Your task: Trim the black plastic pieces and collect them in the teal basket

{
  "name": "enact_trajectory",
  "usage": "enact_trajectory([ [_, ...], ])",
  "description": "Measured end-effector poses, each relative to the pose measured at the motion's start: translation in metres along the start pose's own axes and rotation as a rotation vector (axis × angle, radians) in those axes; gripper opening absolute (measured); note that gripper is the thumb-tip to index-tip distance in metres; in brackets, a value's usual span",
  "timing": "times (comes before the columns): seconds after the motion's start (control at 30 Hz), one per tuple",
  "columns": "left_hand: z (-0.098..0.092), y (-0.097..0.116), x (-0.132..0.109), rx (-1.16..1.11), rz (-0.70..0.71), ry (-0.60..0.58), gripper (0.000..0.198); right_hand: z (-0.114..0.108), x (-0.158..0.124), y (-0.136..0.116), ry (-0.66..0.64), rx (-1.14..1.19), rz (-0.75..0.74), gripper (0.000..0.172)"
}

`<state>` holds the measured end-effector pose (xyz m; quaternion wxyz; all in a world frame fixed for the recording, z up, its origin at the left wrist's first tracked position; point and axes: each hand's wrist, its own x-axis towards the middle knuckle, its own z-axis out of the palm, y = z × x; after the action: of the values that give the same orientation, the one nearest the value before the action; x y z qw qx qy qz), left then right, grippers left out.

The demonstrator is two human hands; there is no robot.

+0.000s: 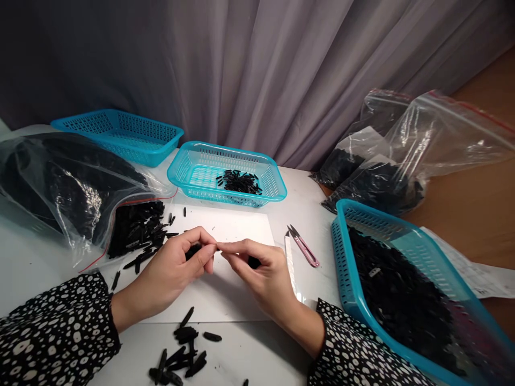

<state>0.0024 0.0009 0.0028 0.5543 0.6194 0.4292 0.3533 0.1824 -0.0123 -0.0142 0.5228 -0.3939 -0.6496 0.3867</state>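
Over a white sheet of paper (237, 300), my left hand (177, 268) and my right hand (261, 268) meet fingertip to fingertip. Both are closed in a pinch on a small black piece (218, 248), mostly hidden by the fingers. Beside my left wrist, a pile of black strip-shaped pieces (139, 228) spills from the mouth of a big clear zip bag (76, 187). More loose black pieces (183, 348) lie on the table below the hands. Pink thread snips (303, 245) rest to the right of my right hand, next to a white strip (290, 260).
A blue basket (227, 197) behind the paper holds a small heap of black pieces. Another blue basket (161, 153) stands at the back left. On the right, a blue basket (341, 262) is full of black pieces, with clear zip bags (418, 139) behind it. A grey curtain (257, 69) hangs behind.
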Motion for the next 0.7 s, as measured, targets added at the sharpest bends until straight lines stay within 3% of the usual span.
enact_trajectory([
  [0.07, 0.0019, 0.0024, -0.0006, -0.034, -0.017, -0.006, 0.025, 0.0004, -0.0008, -0.0001, 0.049, 0.009, -0.015, 0.006],
  [0.17, 0.0038, 0.0063, -0.0001, -0.069, -0.030, -0.004, 0.026, -0.0004, -0.0003, -0.0012, 0.125, 0.056, -0.013, 0.019],
  [0.3, 0.0014, 0.0056, 0.0032, -0.055, -0.017, 0.074, 0.027, -0.0041, 0.0034, -0.0028, 0.189, 0.081, 0.041, 0.020],
  [0.47, -0.0048, 0.0009, 0.0035, 0.178, 0.103, 0.204, 0.022, -0.0061, 0.0060, -0.0002, 0.087, 0.075, 0.206, 0.038],
  [0.63, -0.0057, 0.0033, -0.0005, 0.393, 0.182, 0.245, 0.021, -0.0040, 0.0053, -0.0028, 0.121, -0.053, 0.197, 0.014],
  [0.7, -0.0049, 0.0045, -0.0011, 0.454, 0.212, 0.246, 0.020, -0.0036, 0.0044, -0.0043, 0.118, -0.091, 0.165, 0.013],
])
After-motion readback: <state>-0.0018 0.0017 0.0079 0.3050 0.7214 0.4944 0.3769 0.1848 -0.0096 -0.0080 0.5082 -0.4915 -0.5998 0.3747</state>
